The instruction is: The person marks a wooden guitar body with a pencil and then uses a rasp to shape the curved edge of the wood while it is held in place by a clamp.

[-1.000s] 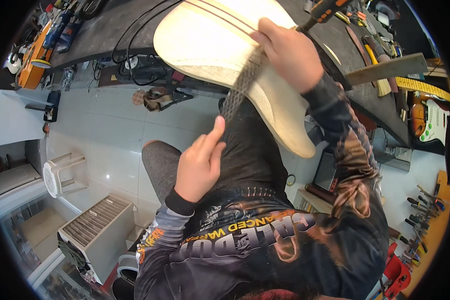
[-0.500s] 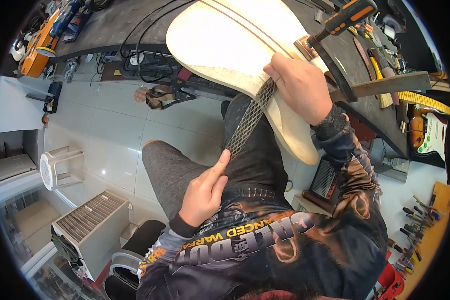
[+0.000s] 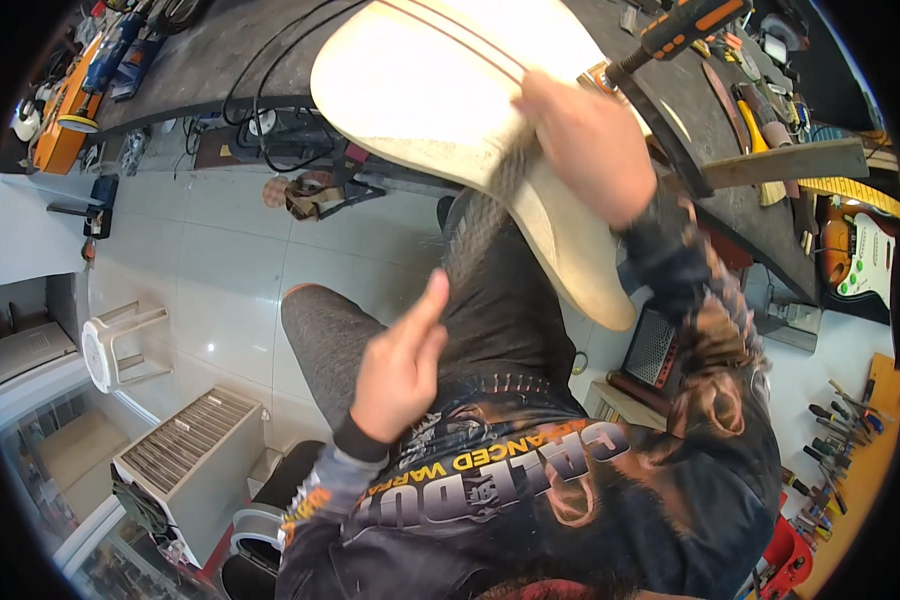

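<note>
A pale wooden guitar body [image 3: 425,95] with two dark stripes lies on the bench, its near edge and horn jutting over my legs. Against that edge rests a dark lattice-bladed rasp [image 3: 477,235], slanting down toward my lap and smeared by motion. My right hand [image 3: 595,150] is closed around its far end, over the body. At the near end, my left hand [image 3: 402,365] grips the tip with the index finger stretched along it. A clamp [image 3: 685,35] with a black and orange handle presses on the body beside my right hand.
The dark workbench [image 3: 195,75] runs across the top, with a black cable [image 3: 260,70] on it. To the right are a wooden bar [image 3: 790,165] and a sunburst guitar [image 3: 855,255]. A white stool [image 3: 120,345] stands at left, near a slatted box [image 3: 185,440].
The rasp and both hands have shifted slightly up and left along the guitar body's edge. The view has moved a little too. Both hands keep their hold.
</note>
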`<state>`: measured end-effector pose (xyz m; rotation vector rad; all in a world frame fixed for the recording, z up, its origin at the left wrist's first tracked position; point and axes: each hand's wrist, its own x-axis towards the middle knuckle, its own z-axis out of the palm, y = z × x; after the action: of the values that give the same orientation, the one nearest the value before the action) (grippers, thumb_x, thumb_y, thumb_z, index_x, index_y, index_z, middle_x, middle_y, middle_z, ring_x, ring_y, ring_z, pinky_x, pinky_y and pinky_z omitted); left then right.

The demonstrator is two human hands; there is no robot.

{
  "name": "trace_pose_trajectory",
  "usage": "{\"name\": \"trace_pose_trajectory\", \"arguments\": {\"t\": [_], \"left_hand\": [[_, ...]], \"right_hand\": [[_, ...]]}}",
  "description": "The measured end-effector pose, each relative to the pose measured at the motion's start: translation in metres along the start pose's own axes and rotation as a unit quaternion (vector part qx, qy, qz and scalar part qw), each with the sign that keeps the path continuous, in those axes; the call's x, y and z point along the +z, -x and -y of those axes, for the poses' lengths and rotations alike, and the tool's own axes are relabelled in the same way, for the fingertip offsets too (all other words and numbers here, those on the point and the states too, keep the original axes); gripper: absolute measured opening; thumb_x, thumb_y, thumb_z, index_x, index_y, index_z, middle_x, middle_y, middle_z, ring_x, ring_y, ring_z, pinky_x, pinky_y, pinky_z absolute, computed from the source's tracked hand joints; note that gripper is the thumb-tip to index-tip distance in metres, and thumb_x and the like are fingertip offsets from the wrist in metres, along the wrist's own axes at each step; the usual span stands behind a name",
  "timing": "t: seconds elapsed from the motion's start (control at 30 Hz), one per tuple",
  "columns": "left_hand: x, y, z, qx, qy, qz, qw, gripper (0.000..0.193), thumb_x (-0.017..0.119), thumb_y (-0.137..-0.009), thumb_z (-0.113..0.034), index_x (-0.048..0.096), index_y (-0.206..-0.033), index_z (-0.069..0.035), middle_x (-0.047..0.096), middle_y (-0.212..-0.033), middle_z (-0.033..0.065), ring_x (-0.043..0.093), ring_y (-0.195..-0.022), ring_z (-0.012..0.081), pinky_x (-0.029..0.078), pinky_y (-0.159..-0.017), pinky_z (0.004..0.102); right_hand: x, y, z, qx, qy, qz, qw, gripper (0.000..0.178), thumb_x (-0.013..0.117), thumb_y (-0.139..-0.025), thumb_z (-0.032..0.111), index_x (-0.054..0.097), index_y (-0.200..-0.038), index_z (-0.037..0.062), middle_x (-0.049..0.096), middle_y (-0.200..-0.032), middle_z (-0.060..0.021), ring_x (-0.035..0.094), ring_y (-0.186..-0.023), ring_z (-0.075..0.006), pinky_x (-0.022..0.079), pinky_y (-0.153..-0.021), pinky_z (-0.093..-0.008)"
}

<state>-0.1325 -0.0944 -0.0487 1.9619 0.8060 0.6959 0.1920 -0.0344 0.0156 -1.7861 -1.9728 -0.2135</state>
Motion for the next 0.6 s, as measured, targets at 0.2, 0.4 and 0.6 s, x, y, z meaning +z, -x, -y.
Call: {"name": "trace_pose_trajectory", "arguments": {"t": [0.2,0.4,0.6], "left_hand": [[-0.018,-0.037,-0.009,-0.079,0.03,-0.007,0.996,0.061,0.062,-0.107,-0.001,0.051,-0.167,-0.009,0.07,-0.145,0.0273,0.073,-0.124,0.0453,0.059,-0.101,0.0433],[-0.007,0.017,-0.006,-0.068,-0.001,0.047,0.997,0.067,0.066,-0.103,0.0,0.052,-0.167,-0.012,0.073,-0.138,0.0267,0.075,-0.115,0.0453,0.06,-0.097,0.0446],[-0.018,-0.036,-0.005,-0.085,0.004,-0.011,0.996,0.065,0.064,-0.105,0.0,0.051,-0.168,-0.013,0.071,-0.139,0.0286,0.074,-0.113,0.0477,0.06,-0.094,0.0461]], "right_hand": [[0.023,-0.055,-0.008,-0.015,0.063,-0.026,0.998,0.025,0.066,-0.11,0.028,0.057,-0.107,0.0053,0.073,-0.091,-0.02,0.074,-0.085,-0.0427,0.055,-0.07,-0.0536],[0.001,0.001,0.01,0.032,0.012,0.071,0.997,0.024,0.066,-0.111,0.025,0.054,-0.104,0.005,0.073,-0.091,-0.0194,0.073,-0.086,-0.0427,0.055,-0.071,-0.0537],[0.036,-0.074,-0.017,-0.052,-0.004,-0.03,0.998,0.018,0.063,-0.111,0.02,0.053,-0.113,0.0055,0.075,-0.099,-0.0219,0.073,-0.095,-0.0476,0.057,-0.077,-0.0555]]}}
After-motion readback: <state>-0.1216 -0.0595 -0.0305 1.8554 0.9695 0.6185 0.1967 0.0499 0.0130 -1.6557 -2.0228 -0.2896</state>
